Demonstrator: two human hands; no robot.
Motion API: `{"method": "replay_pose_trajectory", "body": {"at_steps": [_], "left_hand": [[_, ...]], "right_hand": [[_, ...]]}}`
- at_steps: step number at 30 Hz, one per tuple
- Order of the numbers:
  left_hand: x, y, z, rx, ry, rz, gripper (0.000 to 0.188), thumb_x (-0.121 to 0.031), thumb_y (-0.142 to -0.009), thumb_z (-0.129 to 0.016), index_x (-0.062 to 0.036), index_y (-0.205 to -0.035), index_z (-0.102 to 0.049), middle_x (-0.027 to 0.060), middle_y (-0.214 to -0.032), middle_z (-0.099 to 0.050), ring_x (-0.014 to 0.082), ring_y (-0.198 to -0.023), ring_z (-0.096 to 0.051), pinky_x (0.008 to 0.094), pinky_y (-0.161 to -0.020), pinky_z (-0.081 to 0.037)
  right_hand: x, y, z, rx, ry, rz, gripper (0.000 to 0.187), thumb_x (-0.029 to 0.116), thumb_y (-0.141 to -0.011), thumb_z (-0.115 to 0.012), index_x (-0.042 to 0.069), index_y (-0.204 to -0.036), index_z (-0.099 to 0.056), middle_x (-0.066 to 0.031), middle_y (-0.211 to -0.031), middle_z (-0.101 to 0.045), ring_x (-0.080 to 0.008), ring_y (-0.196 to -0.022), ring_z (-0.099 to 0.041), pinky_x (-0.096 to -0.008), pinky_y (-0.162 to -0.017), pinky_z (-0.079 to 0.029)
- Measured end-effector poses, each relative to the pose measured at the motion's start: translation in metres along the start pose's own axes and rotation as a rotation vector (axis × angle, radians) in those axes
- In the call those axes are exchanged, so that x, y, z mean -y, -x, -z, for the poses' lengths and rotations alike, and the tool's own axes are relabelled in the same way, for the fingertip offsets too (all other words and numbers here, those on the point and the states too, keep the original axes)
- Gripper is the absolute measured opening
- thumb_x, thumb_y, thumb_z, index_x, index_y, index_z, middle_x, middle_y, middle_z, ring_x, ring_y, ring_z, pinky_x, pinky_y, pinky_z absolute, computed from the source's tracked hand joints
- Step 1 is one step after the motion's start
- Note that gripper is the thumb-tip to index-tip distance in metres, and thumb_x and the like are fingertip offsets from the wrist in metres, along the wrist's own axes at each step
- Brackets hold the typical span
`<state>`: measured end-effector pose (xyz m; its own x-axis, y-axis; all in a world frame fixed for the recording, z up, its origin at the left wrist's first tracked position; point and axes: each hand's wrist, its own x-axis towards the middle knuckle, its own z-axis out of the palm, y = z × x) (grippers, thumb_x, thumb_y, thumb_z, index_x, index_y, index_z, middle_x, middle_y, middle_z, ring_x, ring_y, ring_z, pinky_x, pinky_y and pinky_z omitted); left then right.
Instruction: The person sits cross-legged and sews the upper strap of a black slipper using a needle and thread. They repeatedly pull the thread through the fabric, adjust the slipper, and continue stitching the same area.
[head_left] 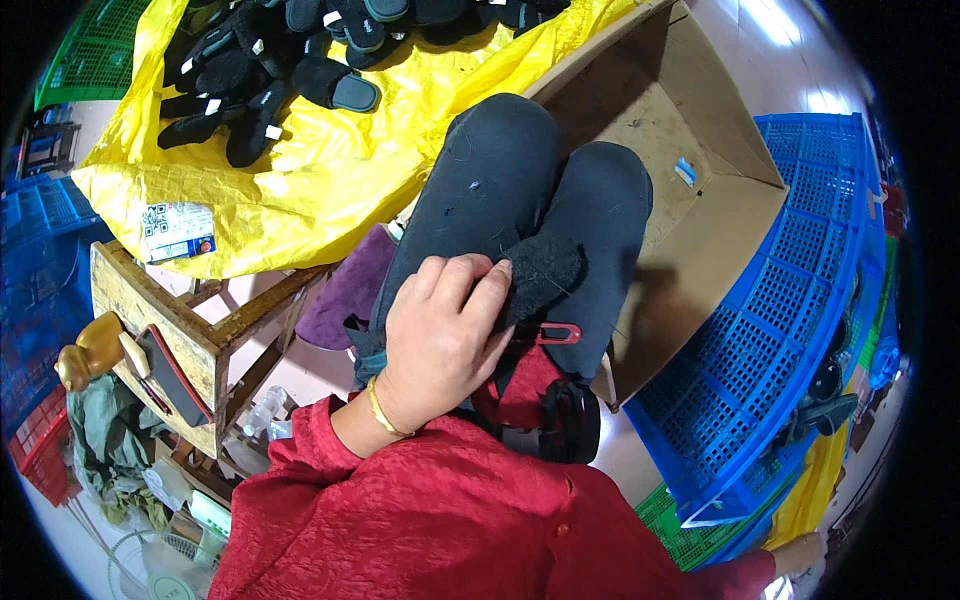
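On my lap, my left hand (447, 325) is closed round a black fuzzy slipper (545, 277); its fleecy end sticks out past my fingers and the rest is hidden under the hand. Just beside my fingertips lies a red loop-shaped piece (558, 333), perhaps a handle, on my dark trousers. My right hand (797, 553) reaches far out to the lower right, beside the blue crates. Its fingers are small and mostly lost at the picture's rim, so what they do cannot be made out.
Ahead, a yellow sack (330, 200) bears many black slippers (335, 82). An open cardboard box (710, 230) stands against my knees on the right, with blue plastic crates (740, 330) beyond it. At left is a wooden stool (160, 330) with a golden foot-shaped form (95, 350).
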<state>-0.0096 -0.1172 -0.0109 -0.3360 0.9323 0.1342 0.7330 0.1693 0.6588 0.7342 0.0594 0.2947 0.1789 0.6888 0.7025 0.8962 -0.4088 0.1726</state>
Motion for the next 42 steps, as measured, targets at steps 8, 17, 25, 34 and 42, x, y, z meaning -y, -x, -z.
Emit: {"method": "replay_pose_trajectory", "body": {"at_steps": [8,17,25,34,42], "left_hand": [[-0.007,0.006,-0.001,0.004,-0.044,-0.070,0.055,-0.010,-0.053,-0.077,-0.0043,-0.105,-0.062,0.0096,-0.096,-0.059,0.0272,-0.082,-0.056,0.0357,-0.070,-0.047],[-0.002,0.010,-0.002,0.005,-0.043,-0.061,0.057,-0.012,-0.052,-0.078,-0.0047,-0.107,-0.062,0.0095,-0.097,-0.060,0.0273,-0.083,-0.056,0.0356,-0.070,-0.047],[-0.001,0.009,-0.003,-0.012,-0.033,-0.062,0.057,-0.012,-0.052,-0.077,-0.0047,-0.106,-0.062,0.0098,-0.096,-0.060,0.0274,-0.083,-0.057,0.0358,-0.071,-0.047],[-0.002,0.008,-0.002,-0.008,-0.046,-0.057,0.056,-0.012,-0.051,-0.077,-0.0047,-0.105,-0.063,0.0095,-0.095,-0.060,0.0271,-0.083,-0.057,0.0354,-0.070,-0.047],[-0.003,0.010,-0.003,-0.011,-0.055,-0.086,0.053,-0.017,-0.054,-0.077,-0.0049,-0.104,-0.063,0.0090,-0.096,-0.060,0.0261,-0.082,-0.057,0.0352,-0.068,-0.046]], "right_hand": [[0.411,0.267,-0.006,0.822,-1.086,0.331,0.013,0.011,-0.092,-0.048,0.005,-0.084,-0.055,-0.0037,-0.070,-0.054,-0.0101,-0.063,-0.053,-0.0230,-0.057,-0.043],[0.542,0.340,0.102,1.624,-1.247,0.523,0.012,0.001,-0.089,-0.058,0.001,-0.100,-0.061,-0.0062,-0.069,-0.062,-0.0065,-0.059,-0.056,-0.0227,-0.054,-0.044],[0.544,0.342,0.100,1.540,-1.204,0.686,0.009,0.003,-0.088,-0.058,0.000,-0.097,-0.059,-0.0159,-0.076,-0.064,-0.0270,-0.067,-0.066,-0.0320,-0.057,-0.049],[0.546,0.347,0.099,1.466,-1.230,0.732,0.005,0.002,-0.088,-0.057,0.001,-0.092,-0.057,-0.0166,-0.074,-0.063,-0.0299,-0.066,-0.065,-0.0351,-0.057,-0.049],[0.550,0.353,0.101,1.334,-1.267,0.848,0.005,0.003,-0.088,-0.056,0.002,-0.086,-0.051,-0.0161,-0.070,-0.059,-0.0328,-0.065,-0.062,-0.0394,-0.057,-0.047]]}}
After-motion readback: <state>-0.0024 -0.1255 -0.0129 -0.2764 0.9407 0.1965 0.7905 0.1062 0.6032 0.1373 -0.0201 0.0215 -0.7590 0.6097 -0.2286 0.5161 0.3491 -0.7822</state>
